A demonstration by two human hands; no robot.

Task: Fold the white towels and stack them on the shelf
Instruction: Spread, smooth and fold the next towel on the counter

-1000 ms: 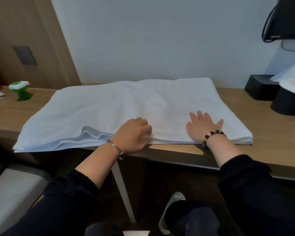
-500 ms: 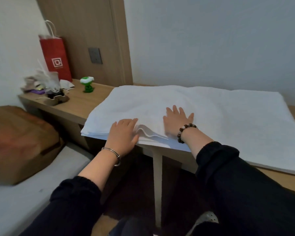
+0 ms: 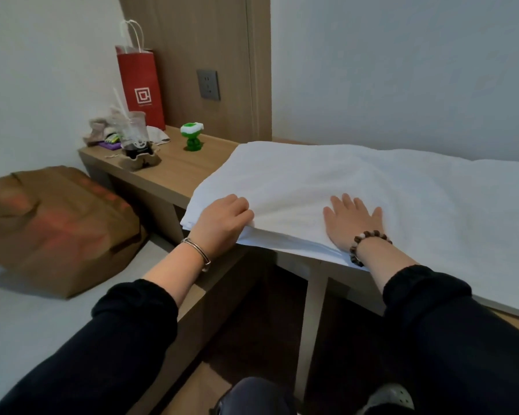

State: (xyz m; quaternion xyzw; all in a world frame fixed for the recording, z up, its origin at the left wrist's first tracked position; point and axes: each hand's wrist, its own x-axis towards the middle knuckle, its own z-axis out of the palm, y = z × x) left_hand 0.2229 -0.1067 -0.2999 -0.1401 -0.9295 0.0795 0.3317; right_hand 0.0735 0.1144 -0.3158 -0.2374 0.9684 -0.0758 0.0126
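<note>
Your left hand (image 3: 222, 223) has its grip curled round the near left corner of the white towel (image 3: 372, 181). Your right hand (image 3: 354, 223) lies flat on it, grip apart. The towel is spread over the tabletop (image 3: 186, 166), its near edge overhanging the front. There is bare wood to its left, up to the green figurine (image 3: 191, 136).

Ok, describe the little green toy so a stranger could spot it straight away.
Find the wooden desk along the wall, left of the white towel. Near its back, right of the red paper bag, stands the green toy. It is the only bright green thing there, with a white-topped head.
</note>
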